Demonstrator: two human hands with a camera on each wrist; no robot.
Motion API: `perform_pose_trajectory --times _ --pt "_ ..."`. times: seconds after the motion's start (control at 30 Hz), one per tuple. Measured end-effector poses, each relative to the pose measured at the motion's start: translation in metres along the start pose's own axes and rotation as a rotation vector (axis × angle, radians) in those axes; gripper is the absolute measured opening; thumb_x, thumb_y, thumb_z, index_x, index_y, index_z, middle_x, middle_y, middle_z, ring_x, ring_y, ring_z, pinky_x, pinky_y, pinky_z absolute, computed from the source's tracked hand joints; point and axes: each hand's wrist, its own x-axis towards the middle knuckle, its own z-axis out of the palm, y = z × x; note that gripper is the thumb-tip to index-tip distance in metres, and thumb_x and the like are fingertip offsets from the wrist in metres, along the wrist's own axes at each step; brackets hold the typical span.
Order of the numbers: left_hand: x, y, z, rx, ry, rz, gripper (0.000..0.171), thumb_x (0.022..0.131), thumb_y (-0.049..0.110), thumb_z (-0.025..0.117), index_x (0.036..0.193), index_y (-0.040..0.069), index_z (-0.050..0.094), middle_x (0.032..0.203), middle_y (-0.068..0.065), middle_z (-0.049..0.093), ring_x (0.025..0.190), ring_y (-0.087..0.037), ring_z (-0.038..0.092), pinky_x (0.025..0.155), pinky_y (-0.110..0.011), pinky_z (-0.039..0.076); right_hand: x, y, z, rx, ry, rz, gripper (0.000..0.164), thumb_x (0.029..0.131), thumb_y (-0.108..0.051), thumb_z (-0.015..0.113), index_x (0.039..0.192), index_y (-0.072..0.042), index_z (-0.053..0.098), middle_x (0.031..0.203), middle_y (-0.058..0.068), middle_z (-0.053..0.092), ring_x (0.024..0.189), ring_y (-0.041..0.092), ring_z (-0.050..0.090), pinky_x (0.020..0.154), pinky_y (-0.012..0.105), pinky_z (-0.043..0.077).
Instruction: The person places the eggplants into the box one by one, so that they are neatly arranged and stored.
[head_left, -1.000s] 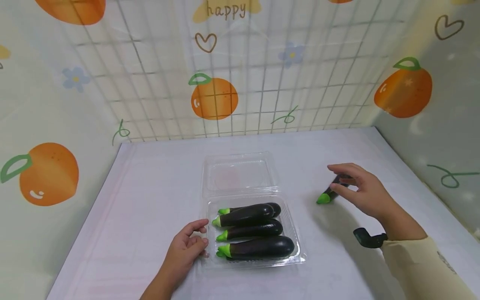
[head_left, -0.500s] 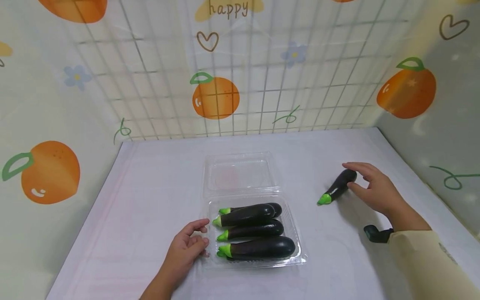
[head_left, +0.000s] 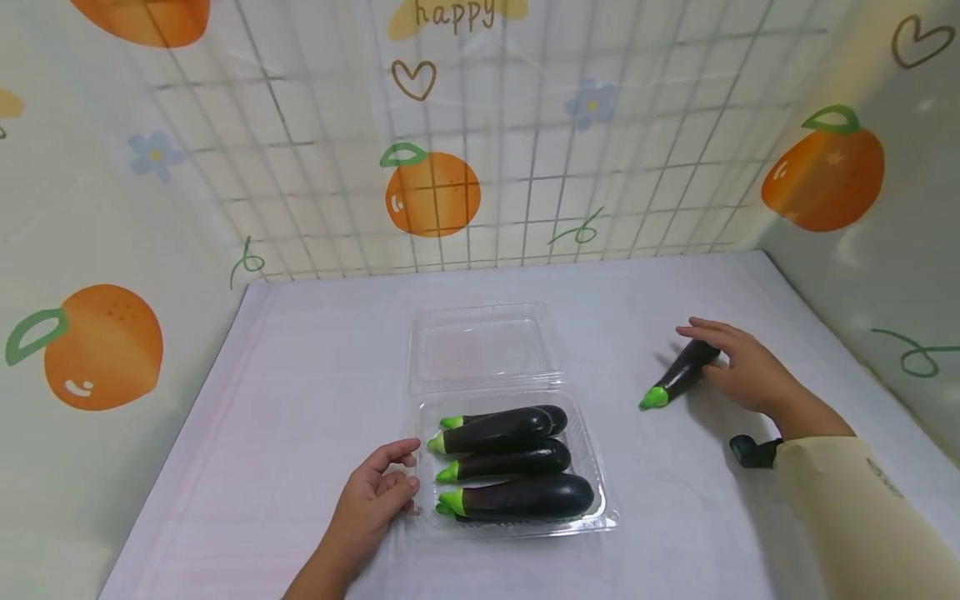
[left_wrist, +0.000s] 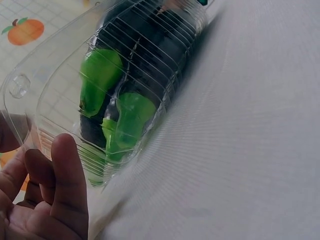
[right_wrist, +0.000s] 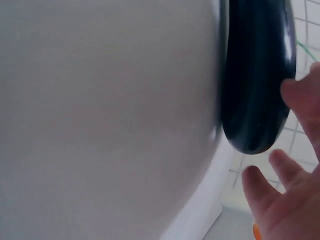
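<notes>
Several dark eggplants [head_left: 525, 497] with bright green caps lie side by side in the base of a clear plastic clamshell box [head_left: 609, 518]. Its lid [head_left: 480, 308] lies folded back behind. At the box's left rim is my left hand [head_left: 371, 497], fingertips against or very near the edge; the left wrist view shows one finger partly behind the clear rim. Another eggplant [head_left: 681, 375] lies on the table to the right, green cap toward the box. Around its rounded end my right hand [head_left: 750, 367] has spread fingers. One finger seems to touch it in the right wrist view.
A white cloth [head_left: 315, 367] covers the table. Curtains printed with oranges [head_left: 433, 194] hang at the back and both sides, over a wire grid [head_left: 555, 167] at the back. A black device [head_left: 753, 452] sits at my right wrist.
My right hand drew back rightward from the lone eggplant, then came back slightly left over its rounded end. That eggplant shifted barely. My left hand and the box stayed put.
</notes>
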Motion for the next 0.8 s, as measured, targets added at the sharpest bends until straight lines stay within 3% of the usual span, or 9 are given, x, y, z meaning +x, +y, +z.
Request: perform_pose_trajectory --times 0.13,0.33,0.43,0.57,0.8 --pt "0.0 -0.003 0.001 -0.003 -0.008 0.001 0.046 0.093 -0.001 0.063 0.138 0.001 0.056 0.118 -0.014 0.048 0.07 -0.007 0.055 0.069 -0.023 0.059 -0.002 0.007 0.001 0.041 -0.012 0.004 0.065 0.088 0.007 0.052 0.151 -0.005 0.046 0.159 0.029 0.033 0.145 0.055 0.025 0.11 0.075 0.027" --pt "-0.004 -0.002 -0.002 -0.012 0.041 0.018 0.045 0.093 -0.006 0.061 0.137 0.001 0.057 0.115 -0.012 0.049 0.07 -0.007 0.057 0.066 -0.024 0.059 0.002 0.01 0.005 0.15 -0.009 -0.013 0.061 0.09 0.004 0.055 0.15 -0.006 0.047 0.156 0.027 0.038 0.145 0.051 0.029 0.112 0.07 0.032" --pt "-0.006 -0.001 -0.001 -0.013 0.023 0.035 0.045 0.092 -0.005 0.061 0.137 -0.002 0.055 0.114 -0.011 0.049 0.071 -0.007 0.056 0.066 -0.024 0.059 -0.002 0.011 0.004 0.168 0.006 -0.011 0.06 0.089 0.004 0.058 0.147 -0.005 0.05 0.155 0.026 0.041 0.144 0.048 0.03 0.112 0.069 0.033" --pt "-0.006 -0.001 0.004 -0.026 -0.006 0.047 0.045 0.092 -0.005 0.061 0.137 -0.004 0.054 0.113 -0.01 0.048 0.071 -0.006 0.056 0.066 -0.024 0.059 -0.01 0.02 0.002 0.169 0.009 0.001 0.059 0.089 0.002 0.064 0.146 -0.003 0.05 0.153 0.025 0.042 0.143 0.045 0.031 0.111 0.069 0.034" --pt "-0.004 -0.003 0.003 -0.027 0.003 0.021 0.046 0.093 -0.006 0.06 0.138 -0.002 0.055 0.115 -0.011 0.048 0.071 -0.007 0.056 0.067 -0.024 0.059 -0.009 0.025 0.003 0.096 0.04 0.031 0.056 0.092 -0.013 0.072 0.144 -0.005 0.052 0.151 0.026 0.041 0.14 0.049 0.034 0.108 0.068 0.037"
